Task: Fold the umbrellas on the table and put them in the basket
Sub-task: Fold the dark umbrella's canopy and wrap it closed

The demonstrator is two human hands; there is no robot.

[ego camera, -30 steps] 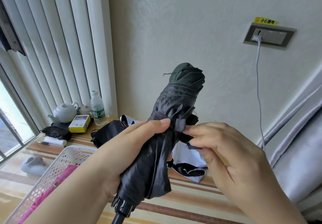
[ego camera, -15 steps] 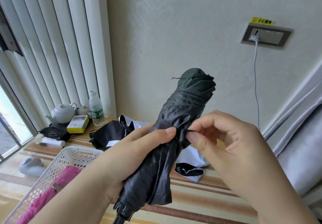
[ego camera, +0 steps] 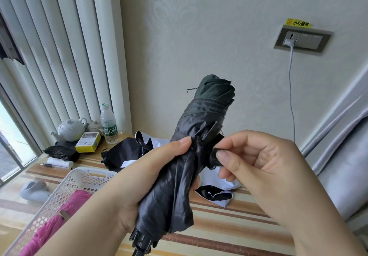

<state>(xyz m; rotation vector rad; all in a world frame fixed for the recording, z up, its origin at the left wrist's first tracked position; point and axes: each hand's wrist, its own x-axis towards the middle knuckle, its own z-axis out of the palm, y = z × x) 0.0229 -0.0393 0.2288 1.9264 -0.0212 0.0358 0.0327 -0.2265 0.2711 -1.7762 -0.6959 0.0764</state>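
Observation:
A rolled-up black umbrella [ego camera: 201, 128] stands tilted in the air above the table, its dark green tip pointing up and right. My left hand [ego camera: 143, 178] grips its middle from the left, thumb across the fabric. My right hand [ego camera: 256, 166] pinches the umbrella's short closing strap [ego camera: 214, 157] between thumb and forefinger, pulled a little to the right. A white perforated basket [ego camera: 65, 188] sits at the lower left with a pink umbrella [ego camera: 57, 222] inside. Another black-and-white umbrella [ego camera: 127, 152] lies loose on the striped table [ego camera: 229, 233] behind my hands.
At the far left of the table stand a white teapot [ego camera: 70, 129], a water bottle [ego camera: 108, 125], a yellow box [ego camera: 88, 142], a black pouch [ego camera: 59, 153] and a pen. A white device [ego camera: 34, 191] lies left of the basket. A cable [ego camera: 290, 88] hangs from a wall socket.
My right hand has drawn the strap out to the right of the umbrella, away from the roll. The umbrella is tilted slightly more to the right and held a bit higher.

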